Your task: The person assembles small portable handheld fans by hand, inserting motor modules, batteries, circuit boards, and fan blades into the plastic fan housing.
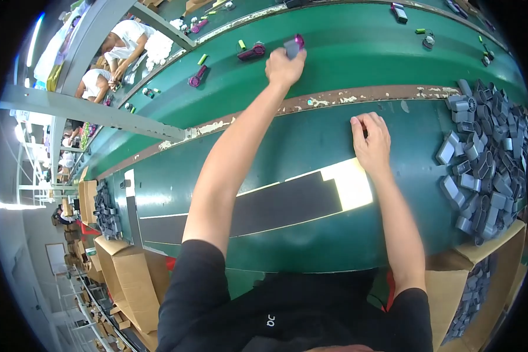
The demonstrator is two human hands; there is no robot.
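My left hand reaches out over the far green conveyor belt. Its fingers are closed round a grey and magenta plastic piece, whose magenta end sticks out past the fingertips. Just left of it on the belt lie a purple plastic part and, farther left, another purple part beside a small green cylinder. My right hand rests on the near green workbench. Its fingers are loosely curled, the thumb stands apart, and nothing shows in the gap between them.
Many grey plastic housings are heaped at the right end of the bench. Below that heap, a cardboard box holds more. A dark strip lies across the bench before me. Metal framing stands at left; two people work beyond it.
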